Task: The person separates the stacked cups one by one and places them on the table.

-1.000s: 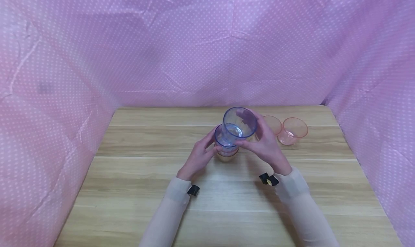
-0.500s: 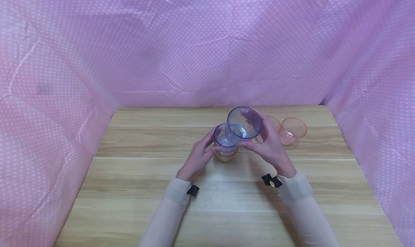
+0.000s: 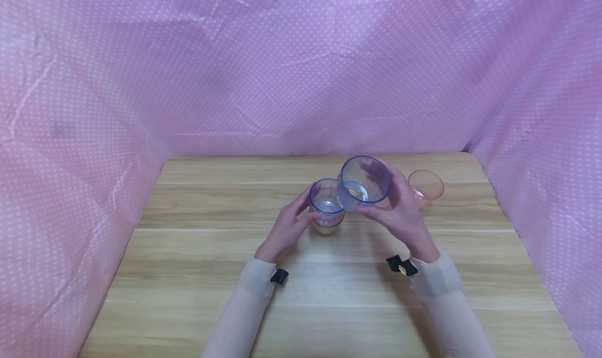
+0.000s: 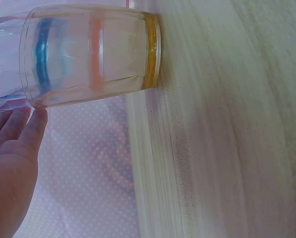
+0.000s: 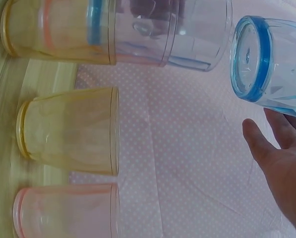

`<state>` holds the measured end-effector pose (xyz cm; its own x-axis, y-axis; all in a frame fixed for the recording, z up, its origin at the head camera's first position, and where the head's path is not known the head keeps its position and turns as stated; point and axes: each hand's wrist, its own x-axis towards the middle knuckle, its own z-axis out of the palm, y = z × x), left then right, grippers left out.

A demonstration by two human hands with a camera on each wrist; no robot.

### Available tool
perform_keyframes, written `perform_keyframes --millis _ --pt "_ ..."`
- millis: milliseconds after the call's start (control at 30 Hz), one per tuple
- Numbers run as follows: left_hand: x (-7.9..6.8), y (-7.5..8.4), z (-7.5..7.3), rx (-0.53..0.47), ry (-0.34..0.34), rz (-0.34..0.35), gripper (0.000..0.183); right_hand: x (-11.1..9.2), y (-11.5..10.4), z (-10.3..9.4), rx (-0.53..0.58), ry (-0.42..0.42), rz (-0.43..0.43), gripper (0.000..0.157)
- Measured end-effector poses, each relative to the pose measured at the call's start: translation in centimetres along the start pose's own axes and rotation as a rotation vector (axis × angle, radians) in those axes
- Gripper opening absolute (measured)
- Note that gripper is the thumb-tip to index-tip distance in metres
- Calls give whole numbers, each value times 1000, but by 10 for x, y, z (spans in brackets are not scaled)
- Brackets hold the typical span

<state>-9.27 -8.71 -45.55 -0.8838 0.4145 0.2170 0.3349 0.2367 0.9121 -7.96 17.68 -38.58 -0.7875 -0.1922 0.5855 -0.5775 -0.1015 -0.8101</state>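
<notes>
My left hand (image 3: pixel 289 227) grips a stack of clear plastic cups (image 3: pixel 326 219) near its top, with thumb and fingers on either side. The left wrist view shows the nested stack (image 4: pixel 93 54) upright on the table, with a yellow cup outermost and pink and blue base rings inside it. My right hand (image 3: pixel 402 217) holds a separate blue cup (image 3: pixel 366 183) by its sides, raised right of the stack and tilted. Its thick blue base ring (image 5: pixel 259 59) shows in the right wrist view, apart from the stack's rim.
A yellow cup (image 5: pixel 71 131) stands upright on the table, mostly hidden behind my right hand in the head view. Beside it, farther right, stands a pink cup (image 3: pixel 425 185). Pink dotted cloth (image 3: pixel 301 86) surrounds the wooden table (image 3: pixel 197 253) at the back and sides.
My right hand has moved rightward with the blue cup, from over the stack's mouth to beside it, now covering most of the nearer loose cup. The left hand and stack stay nearly still.
</notes>
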Motion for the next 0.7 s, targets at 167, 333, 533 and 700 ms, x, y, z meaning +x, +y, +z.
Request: perform_keyframes --millis 167,333,533,700 --pt "0 0 0 -2 1 7 75 -3 1 -7 -10 -2 -27 93" --pt "0 -1 0 -7 5 18 76 -5 -3 -14 -13 8 -19 90" --pt "-1 -1 1 2 11 9 75 -7 -6 -21 19 26 -3 89" --pt "-1 0 1 5 13 -3 75 -9 -7 -28 60 59 -12 90"
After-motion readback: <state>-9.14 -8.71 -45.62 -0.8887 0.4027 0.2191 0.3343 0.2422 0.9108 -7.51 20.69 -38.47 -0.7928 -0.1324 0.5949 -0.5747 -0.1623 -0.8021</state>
